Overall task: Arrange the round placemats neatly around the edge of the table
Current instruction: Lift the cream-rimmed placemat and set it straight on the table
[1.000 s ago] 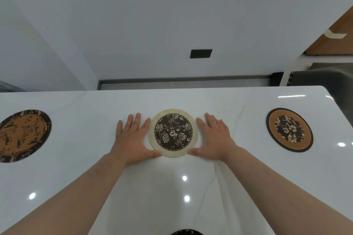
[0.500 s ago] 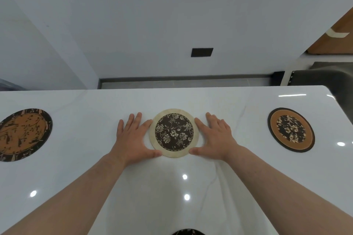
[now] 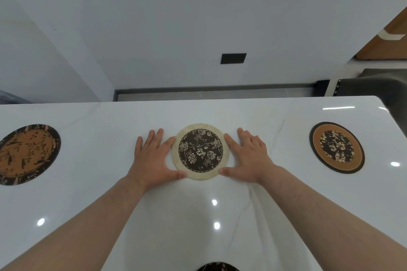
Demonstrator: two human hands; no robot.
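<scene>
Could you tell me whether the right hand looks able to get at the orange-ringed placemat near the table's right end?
Probably yes. The right hand lies flat beside the cream-rimmed placemat, holding nothing, and only bare table separates it from the orange-ringed placemat.

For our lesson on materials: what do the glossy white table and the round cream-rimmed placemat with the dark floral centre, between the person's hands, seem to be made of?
Glossy white table: probably polished stone or a stone-look slab; it shows faint grey veins and sharp light reflections.
Round cream-rimmed placemat with the dark floral centre: thin, flat and matte, perhaps printed cork, wood or board; the look leaves it open.
</scene>
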